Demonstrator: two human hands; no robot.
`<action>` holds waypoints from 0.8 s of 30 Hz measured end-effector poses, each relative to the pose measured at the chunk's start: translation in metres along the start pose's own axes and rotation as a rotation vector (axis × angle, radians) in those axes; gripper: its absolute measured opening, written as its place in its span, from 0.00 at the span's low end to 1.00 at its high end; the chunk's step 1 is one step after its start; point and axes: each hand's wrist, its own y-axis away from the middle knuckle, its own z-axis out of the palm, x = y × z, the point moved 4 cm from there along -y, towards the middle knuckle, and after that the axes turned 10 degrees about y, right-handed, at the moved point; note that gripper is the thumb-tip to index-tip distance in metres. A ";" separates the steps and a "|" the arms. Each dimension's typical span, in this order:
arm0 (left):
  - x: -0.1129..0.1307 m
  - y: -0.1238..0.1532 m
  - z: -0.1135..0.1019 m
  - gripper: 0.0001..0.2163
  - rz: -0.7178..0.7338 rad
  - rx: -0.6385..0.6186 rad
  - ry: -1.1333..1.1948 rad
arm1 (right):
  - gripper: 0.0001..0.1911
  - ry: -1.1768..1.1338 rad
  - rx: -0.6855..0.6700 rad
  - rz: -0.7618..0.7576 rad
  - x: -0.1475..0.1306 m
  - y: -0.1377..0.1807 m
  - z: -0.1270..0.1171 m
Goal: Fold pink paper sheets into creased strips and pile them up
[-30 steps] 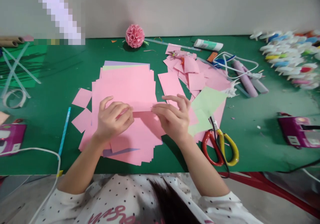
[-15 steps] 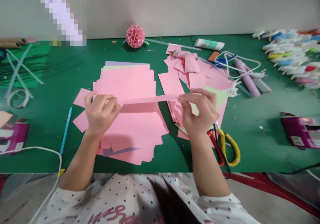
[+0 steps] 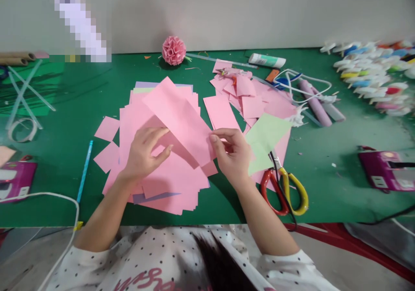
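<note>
A pink folded paper strip is lifted at a slant over the stack of pink paper sheets on the green table. My right hand pinches the strip's near right end between thumb and fingers. My left hand rests on the stack just left of the strip, fingers loosely stretched, touching the strip's underside edge.
Red and yellow scissors lie right of my right hand, under a light green sheet. Cut pink squares, a glue stick, a pink paper ball, a blue pencil and purple staplers surround the stack.
The strip was held stretched level between both hands. Now my left hand has let go of its end and my right hand has swung the strip up at a slant over the stack.
</note>
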 end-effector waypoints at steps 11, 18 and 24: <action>0.004 -0.002 0.006 0.13 -0.268 0.002 0.527 | 0.18 -0.288 -0.421 0.204 -0.007 0.017 0.033; 0.000 0.006 0.021 0.28 -0.358 -0.062 0.603 | 0.22 -0.333 -0.487 0.150 -0.013 0.022 0.040; -0.002 0.010 0.026 0.31 -0.405 -0.078 0.717 | 0.30 -0.371 -0.584 0.143 -0.011 0.026 0.043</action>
